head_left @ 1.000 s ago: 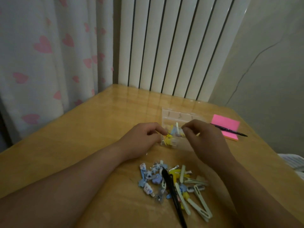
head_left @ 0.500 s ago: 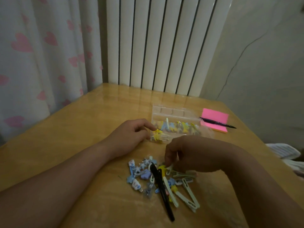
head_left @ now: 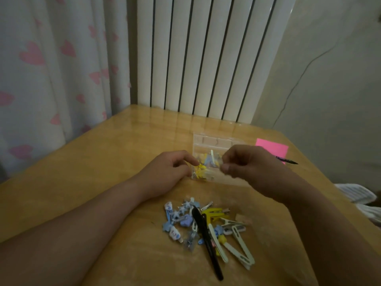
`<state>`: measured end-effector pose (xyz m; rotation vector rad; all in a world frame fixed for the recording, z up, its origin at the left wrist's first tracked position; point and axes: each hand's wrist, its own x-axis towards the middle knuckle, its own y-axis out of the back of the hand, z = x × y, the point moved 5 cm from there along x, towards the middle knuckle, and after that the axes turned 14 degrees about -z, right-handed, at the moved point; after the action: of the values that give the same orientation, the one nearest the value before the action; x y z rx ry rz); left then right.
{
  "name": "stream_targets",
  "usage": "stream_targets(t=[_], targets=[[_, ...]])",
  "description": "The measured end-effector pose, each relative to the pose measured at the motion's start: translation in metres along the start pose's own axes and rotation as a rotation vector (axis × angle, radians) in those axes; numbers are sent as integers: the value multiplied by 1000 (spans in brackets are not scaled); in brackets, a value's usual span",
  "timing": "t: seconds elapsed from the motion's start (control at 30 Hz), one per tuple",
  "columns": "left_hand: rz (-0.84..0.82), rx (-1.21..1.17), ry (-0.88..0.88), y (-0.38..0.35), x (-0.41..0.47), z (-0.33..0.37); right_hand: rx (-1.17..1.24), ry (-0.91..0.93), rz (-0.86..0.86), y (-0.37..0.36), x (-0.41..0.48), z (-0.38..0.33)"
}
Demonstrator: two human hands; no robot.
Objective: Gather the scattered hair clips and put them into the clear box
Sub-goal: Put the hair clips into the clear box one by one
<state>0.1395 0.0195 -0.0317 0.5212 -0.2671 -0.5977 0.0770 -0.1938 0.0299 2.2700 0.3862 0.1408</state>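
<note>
Just over the clear box (head_left: 214,141), the right hand (head_left: 249,168) pinches something small, perhaps a clip; the left hand (head_left: 171,170) grips the box's near-left edge. Loose hair clips (head_left: 206,223) lie nearer the person, closest to the right hand.

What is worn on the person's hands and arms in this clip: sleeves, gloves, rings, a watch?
Nothing that shows. The left hand and right hand are bare, with no gloves, and no rings or wrist items can be seen in the dim picture. Both forearms are uncovered down to the frame's lower edge, so no sleeve appears.
</note>
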Motion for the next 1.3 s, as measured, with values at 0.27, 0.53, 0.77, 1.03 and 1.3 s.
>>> stream_targets(t=[0.27,0.53,0.77,1.03,1.3], targets=[[-8,-36,-19,0,3,-1,-152,-282,110,10,35,21],[-4,-23,-10,0,2,-2,-291,-518,-124,6,77,38],[0,-23,-23,1,2,-1,-199,-481,-108,-2,73,33],[4,-2,-23,0,1,1,26,-149,113,-1,31,26],[-3,22,-23,0,1,2,-84,43,-37,-13,-10,-8]])
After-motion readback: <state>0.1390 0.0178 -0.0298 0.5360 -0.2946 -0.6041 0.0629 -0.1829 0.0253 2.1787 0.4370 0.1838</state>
